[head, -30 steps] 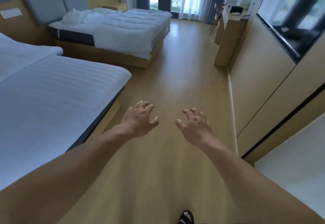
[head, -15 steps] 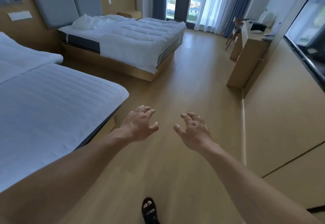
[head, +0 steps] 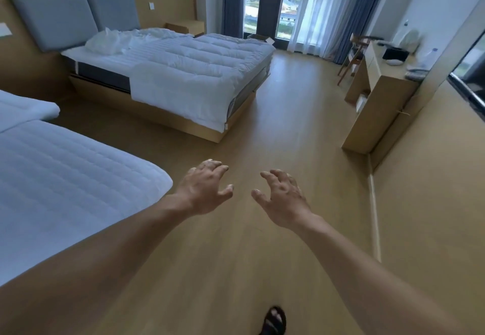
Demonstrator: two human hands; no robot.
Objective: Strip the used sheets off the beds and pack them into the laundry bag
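Observation:
Both arms reach out in front of me over the wooden floor. My left hand (head: 204,189) and my right hand (head: 282,198) hang side by side with loosely spread fingers, holding nothing. The near bed (head: 60,177) on my left shows a white quilted mattress pad, its corner just left of my left hand. The far bed (head: 183,72) carries a white duvet draped over its side and crumpled white sheets (head: 110,41) heaped at the head end. No laundry bag is in view.
A wooden desk unit (head: 378,98) with small items stands along the right wall, a chair (head: 354,53) beyond it. Curtains and a window (head: 286,6) close the far end. A nightstand (head: 186,26) sits by the far bed. My sandalled foot (head: 273,321) shows below.
The view has risen and moved forward down the aisle, so the far bed looks closer and the wall screen has slid out of sight. Both hands stay empty in the same pose.

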